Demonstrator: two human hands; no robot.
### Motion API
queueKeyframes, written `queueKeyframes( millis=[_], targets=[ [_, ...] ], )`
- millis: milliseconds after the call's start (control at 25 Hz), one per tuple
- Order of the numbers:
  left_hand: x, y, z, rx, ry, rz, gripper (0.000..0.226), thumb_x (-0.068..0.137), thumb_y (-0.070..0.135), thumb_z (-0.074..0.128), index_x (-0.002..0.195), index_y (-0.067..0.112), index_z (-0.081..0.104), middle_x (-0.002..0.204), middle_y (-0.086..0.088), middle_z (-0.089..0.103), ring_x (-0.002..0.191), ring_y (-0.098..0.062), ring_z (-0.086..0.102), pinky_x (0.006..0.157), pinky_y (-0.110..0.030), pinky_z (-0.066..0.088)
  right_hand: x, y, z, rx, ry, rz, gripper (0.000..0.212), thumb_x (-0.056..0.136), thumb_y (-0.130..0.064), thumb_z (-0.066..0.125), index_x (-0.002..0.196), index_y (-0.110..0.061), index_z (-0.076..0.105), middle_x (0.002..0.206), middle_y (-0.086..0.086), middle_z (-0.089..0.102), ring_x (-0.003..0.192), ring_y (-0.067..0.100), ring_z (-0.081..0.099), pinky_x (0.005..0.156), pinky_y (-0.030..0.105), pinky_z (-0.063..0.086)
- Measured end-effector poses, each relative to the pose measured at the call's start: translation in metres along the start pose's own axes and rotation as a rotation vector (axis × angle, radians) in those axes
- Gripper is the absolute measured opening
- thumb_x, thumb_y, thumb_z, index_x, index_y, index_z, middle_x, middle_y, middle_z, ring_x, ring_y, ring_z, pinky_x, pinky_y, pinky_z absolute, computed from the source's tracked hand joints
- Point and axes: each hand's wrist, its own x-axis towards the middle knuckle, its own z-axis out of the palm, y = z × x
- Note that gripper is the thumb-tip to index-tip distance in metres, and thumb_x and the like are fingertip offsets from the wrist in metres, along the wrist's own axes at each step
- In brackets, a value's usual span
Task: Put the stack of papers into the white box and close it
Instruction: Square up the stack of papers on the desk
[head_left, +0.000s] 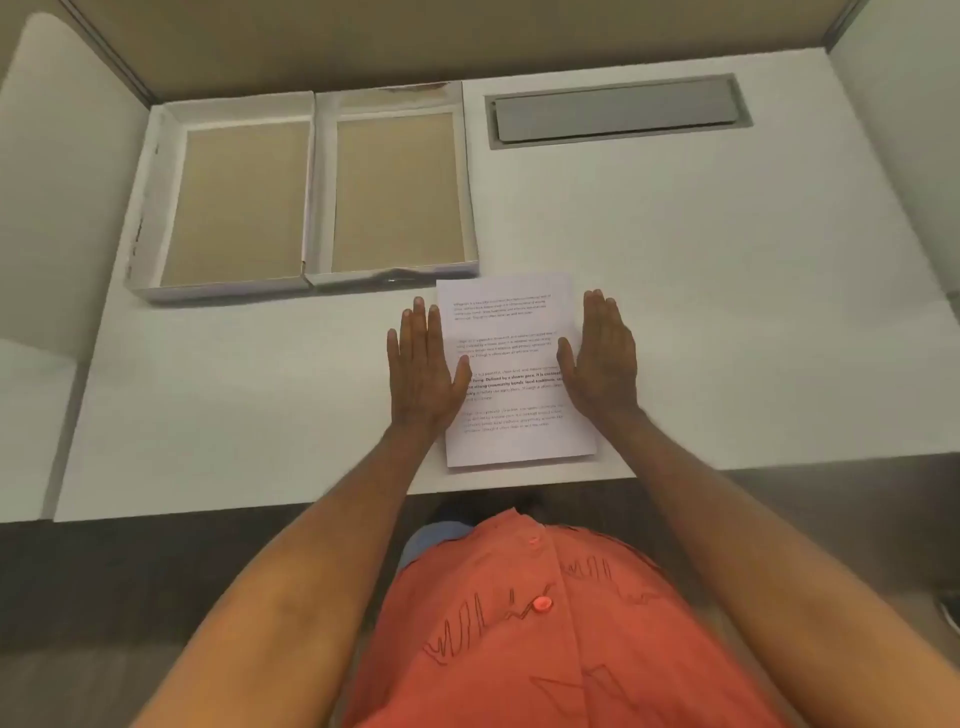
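A stack of printed papers (511, 332) lies near the front edge of the white desk (727, 312). My left hand (423, 369) lies flat along the stack's left edge, fingers straight and together. Along the right edge rests my right hand (602, 358), also flat, thumb over the sheet. Neither hand grips the stack. Behind and to the left lies the white box, opened out: its tray (470, 182) with a brown inner floor on the right, and its lid (150, 197) beside it on the left, inner side up. The tray's front wall almost touches the stack's far corner.
A grey cable flap (615, 111) is set into the desk at the back right. Beige partition walls (363, 41) close off the back and both sides. The desk's front edge runs just below the papers.
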Motion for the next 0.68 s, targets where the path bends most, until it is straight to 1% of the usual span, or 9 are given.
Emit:
queueKeyframes(
  millis=[80, 200, 320, 400, 480, 560, 600, 640, 680],
  targets=[
    [-0.008, 0.0, 0.005, -0.011, -0.062, -0.045, 0.08, 0.102, 0.051, 0.04, 0.165, 0.011, 0.01, 0.174, -0.012, 0.002, 0.161, -0.032, 0.004, 0.13, -0.053, 0.005, -0.007, -0.002, 0.005, 0.074, -0.034, 0.077, 0.073, 0.105, -0.034, 0.049, 0.166, -0.005, 0.021, 0.172, 0.016, 0.03, 0.158, 0.036, 0.029, 0.126, 0.052, 0.032],
    [-0.024, 0.001, 0.014, -0.044, -0.147, -0.133, 0.082, 0.101, 0.052, 0.044, 0.165, 0.014, 0.011, 0.174, -0.011, 0.005, 0.16, -0.033, 0.01, 0.129, -0.053, 0.01, -0.021, -0.008, 0.009, 0.185, -0.103, 0.265, 0.076, 0.103, -0.033, 0.055, 0.165, -0.009, 0.02, 0.167, 0.013, 0.038, 0.15, 0.035, 0.039, 0.118, 0.054, 0.04],
    [-0.026, 0.009, 0.012, -0.135, -0.192, -0.3, 0.081, 0.099, 0.053, 0.051, 0.163, 0.017, 0.017, 0.166, -0.012, 0.025, 0.149, -0.033, 0.031, 0.119, -0.052, 0.028, -0.018, -0.013, 0.007, 0.309, -0.156, 0.432, 0.077, 0.098, -0.029, 0.06, 0.163, -0.009, 0.023, 0.157, 0.013, 0.047, 0.146, 0.035, 0.038, 0.114, 0.054, 0.044],
    [-0.023, 0.02, 0.007, -0.229, -0.229, -0.388, 0.077, 0.1, 0.045, 0.055, 0.162, 0.014, 0.02, 0.157, -0.013, 0.036, 0.14, -0.032, 0.042, 0.11, -0.047, 0.042, -0.012, -0.017, 0.006, 0.382, -0.183, 0.527, 0.076, 0.096, -0.026, 0.062, 0.161, -0.007, 0.027, 0.157, 0.012, 0.046, 0.148, 0.034, 0.036, 0.114, 0.051, 0.043],
    [-0.018, 0.03, 0.0, -0.329, -0.255, -0.461, 0.07, 0.101, 0.037, 0.059, 0.158, 0.013, 0.026, 0.15, -0.013, 0.041, 0.133, -0.03, 0.05, 0.099, -0.041, 0.051, -0.005, -0.018, 0.006, 0.444, -0.222, 0.626, 0.076, 0.093, -0.029, 0.065, 0.157, -0.005, 0.033, 0.153, 0.012, 0.049, 0.144, 0.034, 0.041, 0.115, 0.049, 0.043],
    [-0.013, 0.035, -0.005, -0.362, -0.27, -0.487, 0.06, 0.101, 0.032, 0.061, 0.151, 0.013, 0.035, 0.144, -0.012, 0.045, 0.127, -0.029, 0.056, 0.093, -0.039, 0.053, 0.005, -0.018, 0.003, 0.512, -0.269, 0.729, 0.072, 0.081, -0.037, 0.069, 0.143, -0.008, 0.048, 0.141, 0.011, 0.057, 0.131, 0.033, 0.052, 0.106, 0.045, 0.049],
    [-0.012, 0.035, -0.007, -0.364, -0.277, -0.486, 0.056, 0.1, 0.031, 0.062, 0.148, 0.012, 0.038, 0.142, -0.012, 0.047, 0.125, -0.03, 0.058, 0.092, -0.039, 0.053, 0.01, -0.016, 0.002, 0.535, -0.289, 0.766, 0.066, 0.071, -0.043, 0.069, 0.127, -0.011, 0.057, 0.129, 0.01, 0.062, 0.119, 0.032, 0.058, 0.095, 0.041, 0.051],
    [-0.011, 0.033, -0.008, -0.373, -0.284, -0.487, 0.055, 0.1, 0.03, 0.062, 0.147, 0.012, 0.039, 0.142, -0.011, 0.047, 0.124, -0.03, 0.059, 0.093, -0.039, 0.052, 0.016, -0.013, 0.004, 0.563, -0.302, 0.792, 0.061, 0.061, -0.047, 0.068, 0.111, -0.012, 0.062, 0.119, 0.01, 0.066, 0.109, 0.032, 0.062, 0.084, 0.037, 0.05],
    [-0.01, 0.032, -0.009, -0.377, -0.291, -0.489, 0.055, 0.1, 0.03, 0.063, 0.146, 0.012, 0.04, 0.142, -0.011, 0.048, 0.125, -0.03, 0.059, 0.094, -0.039, 0.052, 0.022, -0.007, 0.006, 0.589, -0.322, 0.815, 0.064, 0.055, -0.048, 0.069, 0.106, -0.009, 0.064, 0.114, 0.011, 0.07, 0.104, 0.033, 0.067, 0.077, 0.034, 0.05]
  ],
)
